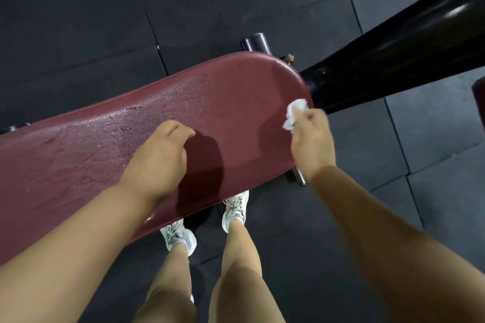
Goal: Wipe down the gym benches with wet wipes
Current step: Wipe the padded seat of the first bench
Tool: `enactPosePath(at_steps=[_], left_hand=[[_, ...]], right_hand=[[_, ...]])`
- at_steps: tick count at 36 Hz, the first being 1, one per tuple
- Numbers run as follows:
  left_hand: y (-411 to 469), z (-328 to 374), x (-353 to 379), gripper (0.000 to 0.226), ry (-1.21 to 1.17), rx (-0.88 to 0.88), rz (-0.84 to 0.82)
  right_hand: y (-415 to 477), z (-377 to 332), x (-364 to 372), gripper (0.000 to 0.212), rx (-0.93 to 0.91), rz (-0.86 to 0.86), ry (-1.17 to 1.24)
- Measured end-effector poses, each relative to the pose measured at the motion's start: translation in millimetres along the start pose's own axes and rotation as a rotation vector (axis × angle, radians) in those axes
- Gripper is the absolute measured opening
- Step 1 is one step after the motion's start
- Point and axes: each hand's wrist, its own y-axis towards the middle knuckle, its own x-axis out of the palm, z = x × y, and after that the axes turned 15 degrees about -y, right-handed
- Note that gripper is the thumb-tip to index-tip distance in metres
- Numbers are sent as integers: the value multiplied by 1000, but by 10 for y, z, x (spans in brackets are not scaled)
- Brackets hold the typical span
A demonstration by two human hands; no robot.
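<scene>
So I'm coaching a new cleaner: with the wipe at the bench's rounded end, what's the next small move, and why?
Probably press the wipe down and drag it leftward along the pad. The right hand pinches it at the rounded end, and droplets sit unwiped farther along. The left hand holds nothing.

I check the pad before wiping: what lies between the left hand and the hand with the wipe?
In the head view, only bare maroon bench pad with shadows lies between the left hand and right hand gripping the wipe.
</scene>
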Motion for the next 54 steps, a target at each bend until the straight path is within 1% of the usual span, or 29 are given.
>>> enactPosePath(at_steps=[2, 4, 6, 9, 10, 11, 12, 15, 17, 19, 21, 25, 26, 28, 29, 30, 32, 34, 36, 39, 41, 43, 44, 45, 47, 49, 51, 53, 54], left_hand=[[-35, -26, -4, 43, 38, 34, -1], [-57, -64, 21, 48, 96, 16, -40], [-78, -149, 65, 54, 148, -11, -112], [-121, -326, 122, 63, 233, 17, -212], [-133, -376, 132, 64, 256, 40, -233], [-143, -413, 139, 65, 281, 66, -249], [-148, -439, 145, 66, 301, 87, -261], [-145, -439, 158, 67, 277, 95, -244], [-145, -423, 165, 67, 254, 88, -230], [-148, -429, 168, 65, 245, 101, -224], [-152, -455, 150, 64, 206, 92, -202], [-200, -547, 63, 60, 179, 50, -128], [-215, -574, 28, 59, 156, 6, -99], [-252, -638, -58, 59, 137, -53, -54], [-265, -674, -100, 59, 136, -67, -33], [-277, -729, -142, 60, 141, -83, -20], [-307, -840, -214, 63, 147, -105, -10], [-327, -913, -244, 65, 163, -51, -2], [-335, -927, -230, 63, 176, -12, 5], [-320, -893, -203, 62, 185, -32, 11], [-322, -904, -194, 65, 195, 29, 12], [-340, -976, -194, 68, 213, 67, 6], [-346, -1009, -201, 69, 234, 78, -3], [-345, -1034, -213, 69, 250, 90, -14], [-338, -1063, -233, 68, 301, 128, -42], [-326, -1079, -248, 63, 325, 151, -37], [-333, -1070, -278, 61, 249, 129, 52], [-353, -1048, -301, 60, 188, 119, 111], [-371, -1048, -307, 60, 176, 119, 125]], right_hand=[[-73, -35, 36, 21, 205, -3, 81], [-314, -182, 188, 32, 202, -18, 27], [-632, -404, 329, 32, 58, -100, 52], [-967, -531, 429, 46, -354, -224, 89], [-946, -485, 404, 51, -424, -248, 96], [-883, -419, 408, 47, -410, -279, 143], [-795, -365, 348, 38, -313, -274, 212], [-581, -192, 257, 21, 224, -87, 465], [-593, -185, 251, 18, 364, -17, 405], [-690, -322, 291, 24, 387, 33, 272], [-849, -557, 414, 32, 246, 2, 101], [-1153, -841, 554, 42, -495, -246, 25], [-1097, -814, 520, 38, -610, -266, 31], [-845, -773, 377, 20, -682, -296, 11], [-670, -742, 311, 19, -648, -226, -1], [-478, -709, 260, 20, -534, -170, -17], [-156, -675, 246, 12, -189, -40, 74], [43, -737, 302, 10, 118, 6, 163], [7, -936, 385, 15, 202, 29, 201], [-348, -1229, 518, 26, -216, -64, 24], [-553, -1323, 535, 25, -591, -162, 6], [-484, -1295, 449, 20, -884, -206, -87], [-374, -1270, 373, 26, -976, -211, -177], [-247, -1227, 314, 33, -987, -203, -219], [58, -1129, 220, 35, -802, -109, -257], [340, -1052, 230, 21, -443, 38, -208], [506, -1125, 212, 15, -161, 83, -172], [491, -1287, 236, 13, -29, 77, -128], [412, -1396, 297, 18, -52, 76, -129]])
